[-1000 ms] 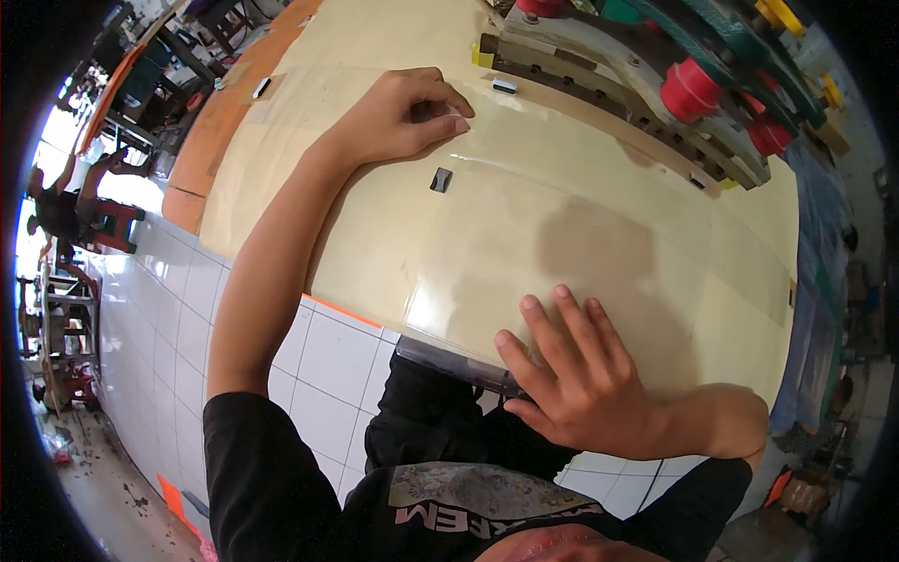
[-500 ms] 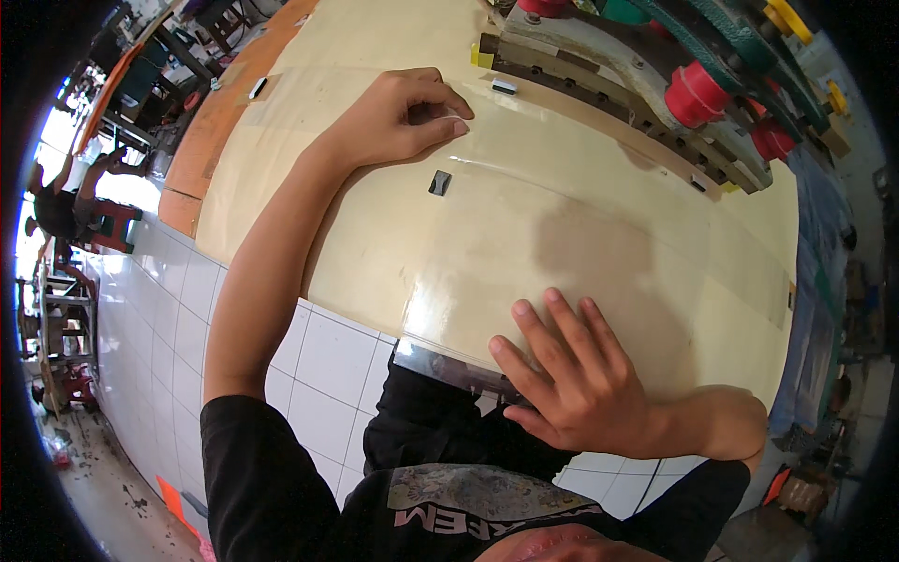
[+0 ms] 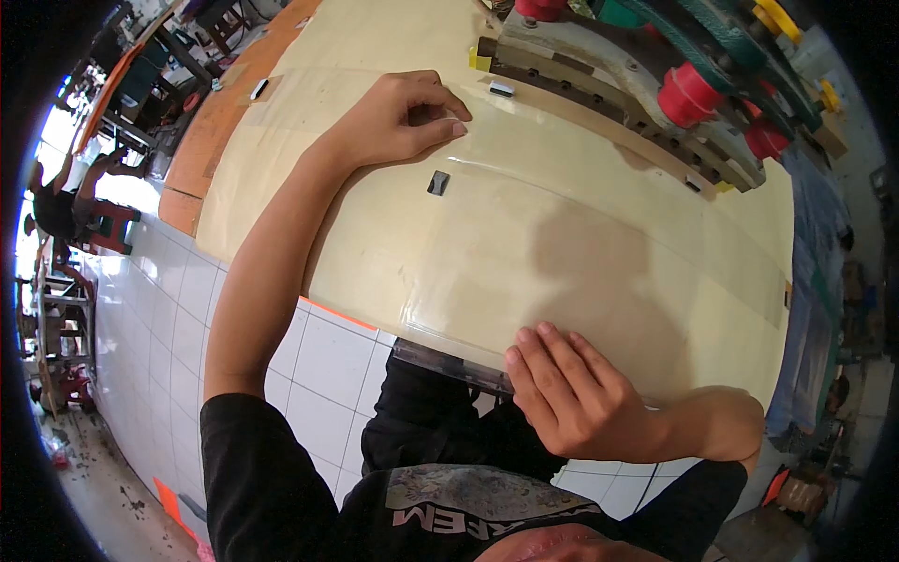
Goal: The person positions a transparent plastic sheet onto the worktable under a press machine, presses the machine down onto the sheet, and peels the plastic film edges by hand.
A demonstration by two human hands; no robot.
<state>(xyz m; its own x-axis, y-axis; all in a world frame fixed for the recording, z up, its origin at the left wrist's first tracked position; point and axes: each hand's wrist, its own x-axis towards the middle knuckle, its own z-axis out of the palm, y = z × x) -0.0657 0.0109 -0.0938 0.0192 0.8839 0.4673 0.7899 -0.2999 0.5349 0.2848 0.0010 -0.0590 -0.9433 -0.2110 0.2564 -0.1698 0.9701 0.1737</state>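
Note:
A clear plastic sheet (image 3: 487,272) lies over the cream table surface, its front edge hanging past the table's near edge. Far up by the sheet's back left corner, my left hand (image 3: 412,114) rests with fingers curled and thumb close to the index fingertip. What the fingertips hold, if anything, is too small to make out. At the front right, my right hand (image 3: 579,389) lies with its fingers stretched out and side by side, near the sheet's front edge. A small dark clip-like piece (image 3: 438,183) sits on the table below my left hand.
A green and grey machine (image 3: 693,94) with red knobs and a long metal bar stands at the back right. A small white block (image 3: 501,89) is beside it. An orange table section (image 3: 201,155) borders the left. A person (image 3: 66,211) is at the far left.
My right hand has drawn back toward me, and its spread fingers have come together. My left hand has stayed in place. An orange strip now shows along the table's near left edge.

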